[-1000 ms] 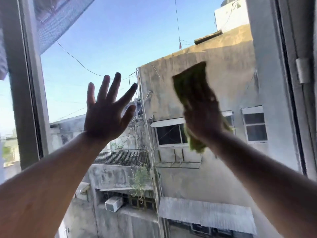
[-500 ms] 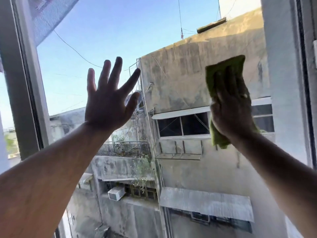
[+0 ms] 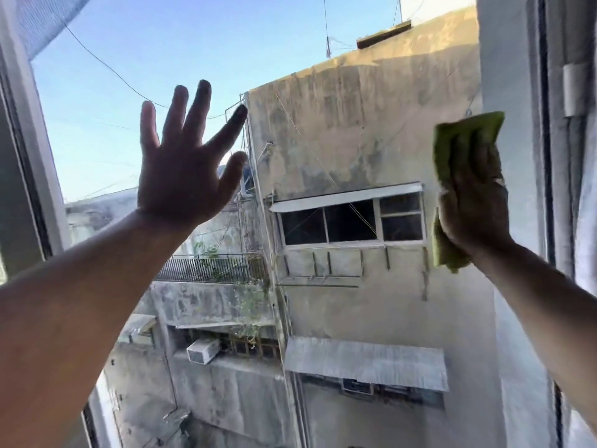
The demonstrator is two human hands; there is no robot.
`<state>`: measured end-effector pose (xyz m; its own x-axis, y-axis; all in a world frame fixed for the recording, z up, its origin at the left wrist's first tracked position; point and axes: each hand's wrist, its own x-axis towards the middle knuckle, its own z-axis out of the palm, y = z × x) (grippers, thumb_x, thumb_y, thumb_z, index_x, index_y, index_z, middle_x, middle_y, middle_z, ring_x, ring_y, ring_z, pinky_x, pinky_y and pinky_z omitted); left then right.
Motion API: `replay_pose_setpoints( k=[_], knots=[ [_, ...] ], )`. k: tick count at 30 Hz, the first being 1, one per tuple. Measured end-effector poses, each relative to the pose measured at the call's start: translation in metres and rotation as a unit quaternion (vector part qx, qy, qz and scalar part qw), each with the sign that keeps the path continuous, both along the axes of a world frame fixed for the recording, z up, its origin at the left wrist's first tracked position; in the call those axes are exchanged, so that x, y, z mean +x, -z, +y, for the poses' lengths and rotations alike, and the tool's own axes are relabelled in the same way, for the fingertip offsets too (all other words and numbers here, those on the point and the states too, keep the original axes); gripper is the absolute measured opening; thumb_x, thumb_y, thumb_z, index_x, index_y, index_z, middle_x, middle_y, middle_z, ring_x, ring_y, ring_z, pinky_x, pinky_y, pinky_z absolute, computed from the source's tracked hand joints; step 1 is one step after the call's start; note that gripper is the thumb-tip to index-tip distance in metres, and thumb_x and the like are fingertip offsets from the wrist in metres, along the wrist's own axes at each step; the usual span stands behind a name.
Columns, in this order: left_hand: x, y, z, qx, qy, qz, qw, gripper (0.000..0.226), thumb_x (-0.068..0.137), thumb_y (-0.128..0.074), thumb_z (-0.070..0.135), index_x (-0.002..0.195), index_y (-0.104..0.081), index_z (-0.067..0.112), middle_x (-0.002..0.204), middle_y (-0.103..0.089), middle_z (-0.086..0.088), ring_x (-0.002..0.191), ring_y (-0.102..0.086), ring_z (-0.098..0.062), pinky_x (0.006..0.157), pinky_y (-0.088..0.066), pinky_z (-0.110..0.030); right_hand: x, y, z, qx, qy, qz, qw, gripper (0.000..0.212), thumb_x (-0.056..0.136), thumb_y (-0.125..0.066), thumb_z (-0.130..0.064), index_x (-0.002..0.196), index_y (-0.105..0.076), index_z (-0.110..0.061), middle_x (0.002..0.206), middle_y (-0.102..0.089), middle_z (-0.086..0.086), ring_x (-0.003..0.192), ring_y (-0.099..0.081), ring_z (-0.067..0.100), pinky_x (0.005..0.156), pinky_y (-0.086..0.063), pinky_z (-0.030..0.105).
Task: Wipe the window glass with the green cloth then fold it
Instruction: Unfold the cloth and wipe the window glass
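The window glass (image 3: 339, 130) fills the view, with sky and a grey building behind it. My right hand (image 3: 475, 208) presses the green cloth (image 3: 452, 140) flat against the pane near the right frame; the cloth sticks out above the fingers and below the wrist. My left hand (image 3: 184, 169) is raised at the left of the pane, fingers spread wide, holding nothing. Whether its palm touches the glass I cannot tell.
The left window frame (image 3: 29, 176) runs up the left edge. The right frame (image 3: 555, 176) stands just beyond the cloth, with a small white fitting (image 3: 576, 88) on it. A mesh screen (image 3: 48, 17) shows at the top left corner.
My right hand has slid the green cloth to the right across the glass, from mid-pane to close by the right frame. My left hand stayed spread on the left.
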<state>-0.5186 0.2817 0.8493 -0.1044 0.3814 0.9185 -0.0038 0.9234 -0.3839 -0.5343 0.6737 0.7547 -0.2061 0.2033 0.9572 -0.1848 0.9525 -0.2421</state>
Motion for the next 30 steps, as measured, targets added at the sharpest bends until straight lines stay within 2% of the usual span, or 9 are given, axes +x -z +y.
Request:
replay_pose_setpoints(
  k=[3, 5, 8, 10, 15, 19, 22, 26, 30],
  knots=[
    [0.0, 0.0, 0.001, 0.003, 0.0, -0.006, 1.0, 0.057, 0.102, -0.023, 0.054, 0.156, -0.027, 0.035, 0.168, -0.015, -0.016, 0.154, -0.015, -0.038, 0.12, -0.011, -0.065, -0.003, -0.015, -0.082, -0.042, 0.015, 0.041, 0.998, 0.07, 0.09, -0.031, -0.029, 0.158, -0.023, -0.01, 0.164, -0.017, 0.024, 0.152, -0.016, 0.041, 0.122, -0.023, 0.053],
    [0.001, 0.0, 0.0, 0.004, -0.001, -0.009, 1.0, 0.057, 0.103, -0.022, 0.054, 0.157, -0.026, 0.035, 0.168, -0.016, -0.015, 0.154, -0.016, -0.038, 0.121, -0.011, -0.064, -0.003, 0.012, -0.157, 0.122, -0.031, 0.062, 0.99, 0.074, 0.085, -0.036, -0.025, 0.158, -0.025, -0.021, 0.166, -0.017, 0.013, 0.154, -0.017, 0.033, 0.122, -0.022, 0.048],
    [0.004, 0.0, -0.005, -0.004, 0.003, -0.017, 1.0, 0.059, 0.103, -0.017, 0.058, 0.157, -0.025, 0.035, 0.168, -0.017, -0.014, 0.154, -0.016, -0.037, 0.121, -0.012, -0.063, 0.011, 0.082, -0.203, 0.526, -0.085, 0.023, 0.846, 0.067, 0.088, -0.039, -0.03, 0.155, -0.029, -0.031, 0.164, -0.029, 0.002, 0.152, -0.025, 0.029, 0.123, -0.015, 0.046],
    [0.004, 0.0, -0.005, -0.006, 0.01, -0.022, 1.0, 0.061, 0.102, -0.016, 0.059, 0.156, -0.027, 0.034, 0.168, -0.017, -0.014, 0.154, -0.017, -0.037, 0.121, -0.011, -0.062, 0.01, 0.084, -0.152, 0.624, -0.065, 0.002, 0.779, 0.06, 0.093, -0.041, -0.029, 0.152, -0.034, -0.034, 0.162, -0.034, -0.001, 0.149, -0.032, 0.025, 0.124, -0.024, 0.046],
    [0.003, 0.003, -0.002, 0.0, 0.006, -0.011, 1.0, 0.062, 0.101, -0.014, 0.06, 0.156, -0.028, 0.035, 0.167, -0.019, -0.015, 0.154, -0.019, -0.037, 0.121, -0.012, -0.063, 0.0, -0.025, -0.005, 0.316, 0.02, -0.072, 0.946, 0.066, 0.093, -0.046, -0.02, 0.156, -0.028, -0.024, 0.161, -0.031, 0.019, 0.148, -0.029, 0.043, 0.115, -0.035, 0.059],
    [0.001, 0.001, -0.002, -0.005, 0.0, -0.012, 1.0, 0.058, 0.103, -0.021, 0.056, 0.156, -0.026, 0.035, 0.168, -0.017, -0.016, 0.154, -0.017, -0.039, 0.12, -0.012, -0.064, 0.008, -0.075, 0.004, 0.176, 0.002, 0.015, 0.984, 0.063, 0.096, -0.038, -0.026, 0.158, -0.026, -0.023, 0.165, -0.022, 0.016, 0.152, -0.02, 0.039, 0.117, -0.035, 0.054],
    [-0.001, 0.002, -0.002, -0.01, -0.012, -0.009, 1.0, 0.057, 0.103, -0.024, 0.053, 0.156, -0.023, 0.035, 0.168, -0.015, -0.017, 0.154, -0.016, -0.04, 0.12, -0.012, -0.065, 0.003, -0.013, -0.064, 0.138, -0.056, 0.049, 0.988, 0.067, 0.091, -0.041, -0.022, 0.156, -0.028, -0.029, 0.165, -0.021, 0.008, 0.153, -0.019, 0.033, 0.12, -0.03, 0.052],
    [0.004, 0.003, 0.001, -0.001, -0.002, -0.029, 1.0, 0.056, 0.104, -0.027, 0.049, 0.157, -0.023, 0.03, 0.168, -0.014, -0.019, 0.154, -0.013, -0.042, 0.121, -0.01, -0.066, 0.016, 0.136, -0.163, 0.428, -0.129, 0.0, 0.895, 0.077, 0.074, -0.056, -0.023, 0.149, -0.044, -0.035, 0.16, -0.038, -0.002, 0.151, -0.029, 0.022, 0.122, -0.021, 0.043],
    [0.032, 0.047, 0.001, -0.015, 0.053, -0.102, 0.993, 0.058, 0.102, -0.04, 0.036, 0.154, -0.034, 0.012, 0.164, -0.028, -0.019, 0.151, -0.026, -0.038, 0.121, -0.018, -0.058, 0.016, 0.149, -0.159, 0.445, -0.193, -0.028, 0.874, 0.072, 0.077, -0.057, -0.024, 0.148, -0.048, -0.03, 0.159, -0.04, -0.001, 0.151, -0.029, 0.023, 0.125, -0.017, 0.042]
  ],
)
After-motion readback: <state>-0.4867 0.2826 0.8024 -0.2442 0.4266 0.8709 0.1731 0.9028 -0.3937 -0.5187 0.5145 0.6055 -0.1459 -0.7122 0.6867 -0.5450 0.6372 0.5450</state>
